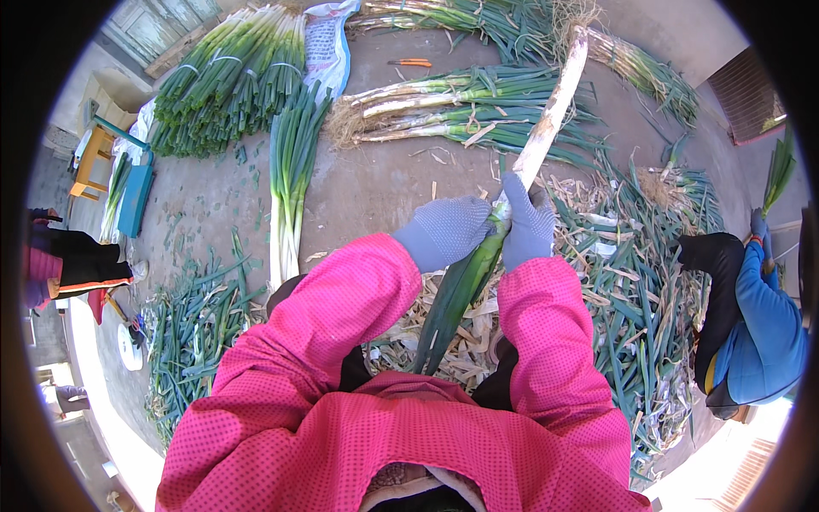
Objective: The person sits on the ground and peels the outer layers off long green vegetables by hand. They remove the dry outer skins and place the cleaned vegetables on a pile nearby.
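Both my hands wear grey dotted gloves and grip one large scallion stalk (551, 118) at its middle. Its long whitish shaft and root tuft point up and away; its green leaves hang toward my lap. My left hand (448, 232) is closed around the start of the green part. Just beside it, my right hand (530, 224) holds the lower end of the white shaft, thumb along it. Beyond my hands lies a row of untrimmed scallions (448, 105) with dry roots. Peeled scallions (291, 185) lie on the floor left of my hands.
Tied scallion bundles (230, 77) lie at upper left beside a printed sack (326, 48). An orange-handled cutter (411, 63) rests on the floor. Leaf scraps (640, 301) heap at right, more trimmings (198, 333) at left. People sit at right (761, 326) and stand at left (83, 262).
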